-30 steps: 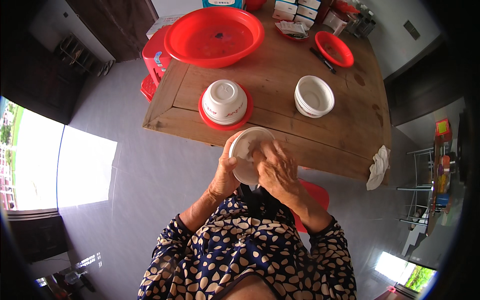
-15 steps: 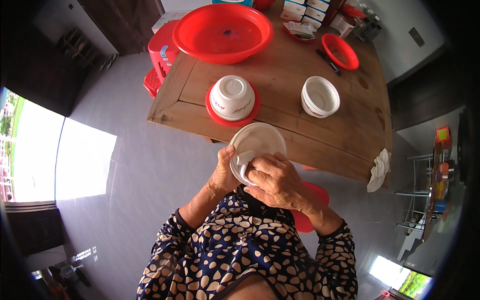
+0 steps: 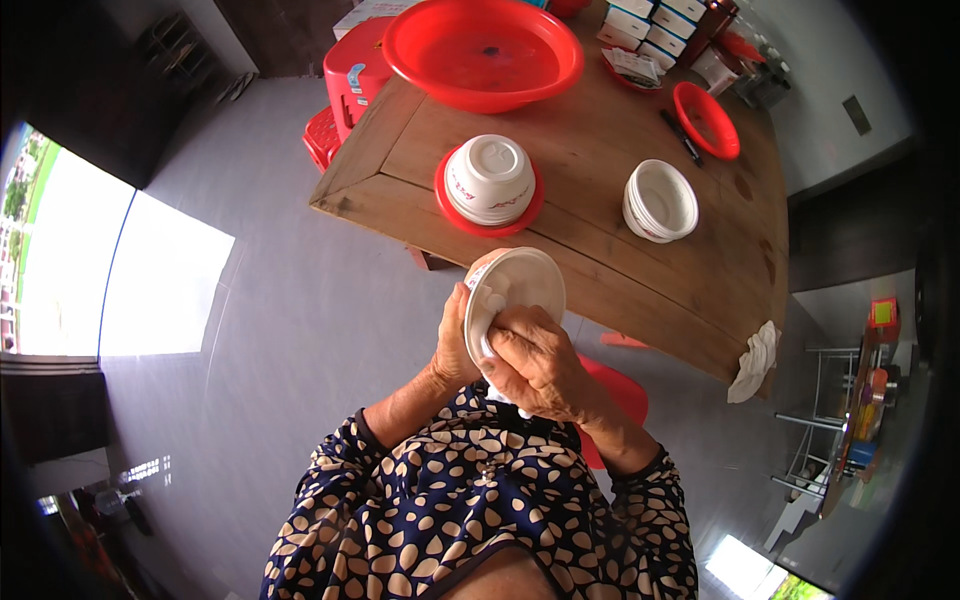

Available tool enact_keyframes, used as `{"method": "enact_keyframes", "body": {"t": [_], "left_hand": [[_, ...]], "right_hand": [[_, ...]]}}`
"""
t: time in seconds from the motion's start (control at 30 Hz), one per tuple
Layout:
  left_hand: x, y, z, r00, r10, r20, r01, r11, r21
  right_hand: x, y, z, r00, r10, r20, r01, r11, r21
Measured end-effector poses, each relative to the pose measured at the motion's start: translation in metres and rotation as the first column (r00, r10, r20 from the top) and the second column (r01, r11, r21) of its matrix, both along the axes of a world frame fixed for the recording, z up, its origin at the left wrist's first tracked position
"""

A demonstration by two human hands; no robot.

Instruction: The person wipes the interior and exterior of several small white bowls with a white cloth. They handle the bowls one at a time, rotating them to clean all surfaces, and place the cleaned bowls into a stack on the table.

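Note:
In front of my body, off the table's near edge, my left hand grips a white bowl by its outer side. The bowl is tilted, and its inside shows. My right hand reaches over the bowl's rim and presses a white cloth against its inside; part of the cloth hangs below the hand. Beyond the bowl, a stack of upside-down white bowls rests on a red dish. Farther right stands a stack of upright white bowls.
A wide red basin sits at the far left of the wooden table. A small red basin, a black marker-like stick and white boxes lie to the right. A white rag hangs over the near right corner. A red stool stands below.
The bowl has been tipped more to one side, and my right hand has moved down its inside with the cloth. More cloth now shows under my right hand. The whole view has shifted slightly.

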State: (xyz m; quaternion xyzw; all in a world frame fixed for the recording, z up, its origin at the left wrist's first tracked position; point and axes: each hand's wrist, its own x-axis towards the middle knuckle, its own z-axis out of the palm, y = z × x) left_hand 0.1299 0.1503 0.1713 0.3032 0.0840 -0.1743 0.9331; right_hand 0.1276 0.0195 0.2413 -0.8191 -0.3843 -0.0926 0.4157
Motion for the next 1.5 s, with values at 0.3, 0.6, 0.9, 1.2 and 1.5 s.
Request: {"method": "enact_keyframes", "body": {"t": [0.3, 0.6, 0.9, 1.2, 1.5], "left_hand": [[-0.004, 0.013, -0.017, 0.993, 0.033, -0.112, -0.062, 0.963, -0.261], [-0.024, 0.025, 0.009, 0.949, 0.308, 0.062, -0.279, 0.917, -0.285], [-0.064, 0.052, -0.011, 0.881, 0.467, -0.080, -0.448, 0.766, -0.462], [-0.082, 0.041, 0.021, 0.574, 0.812, -0.108, -0.814, 0.551, -0.184], [-0.123, 0.052, 0.018, 0.446, 0.887, -0.118, -0.888, 0.422, -0.182]], "right_hand": [[0.001, 0.005, 0.003, 0.981, 0.096, -0.167, -0.117, 0.986, -0.121], [0.029, 0.071, -0.018, 0.983, -0.182, -0.034, 0.181, 0.983, -0.037], [0.028, 0.088, -0.007, 0.665, 0.673, -0.322, -0.648, 0.735, 0.199], [0.018, 0.141, -0.019, 0.896, 0.412, 0.164, -0.393, 0.909, -0.137], [-0.007, 0.162, -0.015, 0.657, 0.746, -0.108, -0.753, 0.642, -0.145]]}}
